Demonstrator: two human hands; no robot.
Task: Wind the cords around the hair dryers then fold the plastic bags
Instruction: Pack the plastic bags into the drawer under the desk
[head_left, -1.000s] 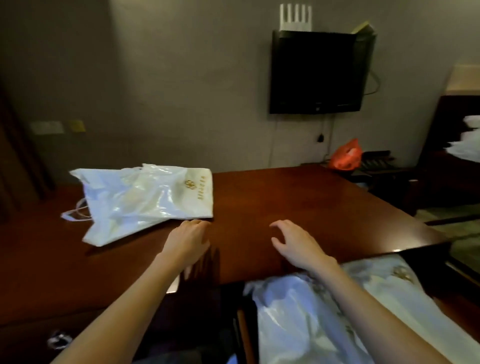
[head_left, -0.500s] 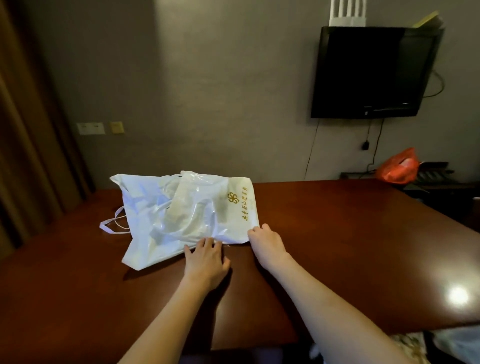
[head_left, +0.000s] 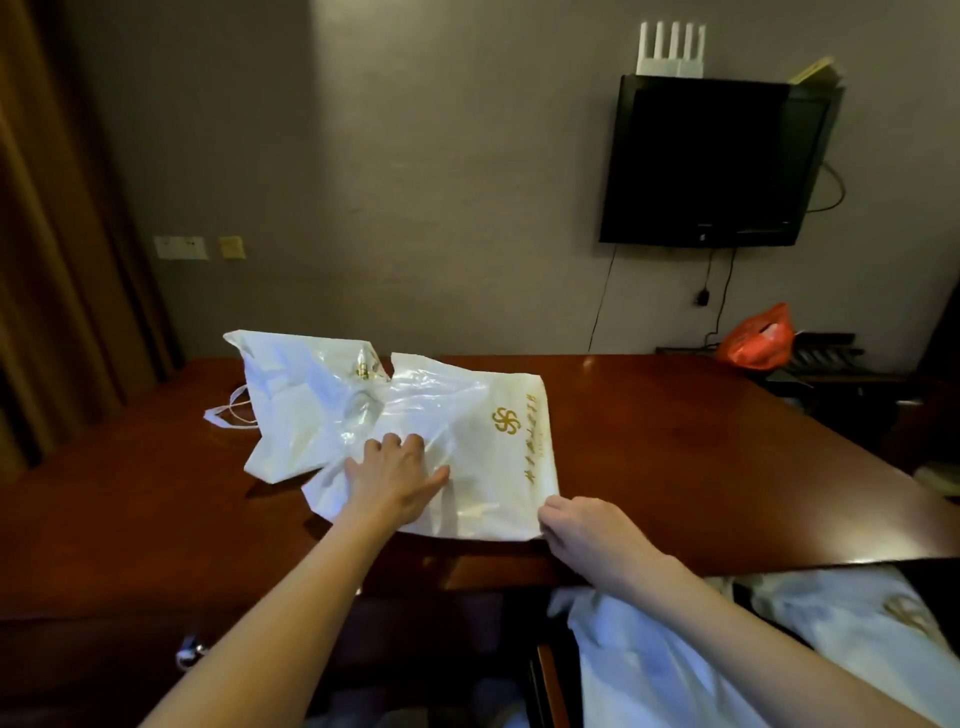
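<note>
My left hand (head_left: 395, 475) lies flat with straight fingers on the white plastic bag (head_left: 467, 457), pressing it onto the bench (head_left: 727, 441). My right hand (head_left: 587, 525) pinches the bag's near right corner, just below the gold logo (head_left: 506, 420). A second white bag (head_left: 296, 395) lies behind the first, on the far side from me, partly under it, with its handles (head_left: 228, 415) trailing away to the left. No hair dryer shows on the bench, so I take folding to be the step in hand.

To fold well, I think I should first separate the front bag from the one behind it, then smooth it outward from the logo with my flat hand so the trapped air escapes through the open end. This film is slippery and springs back, so one hand should hold it down while the other carries the corner across. I would line up edge to edge, then press along the crease before letting go.
</note>
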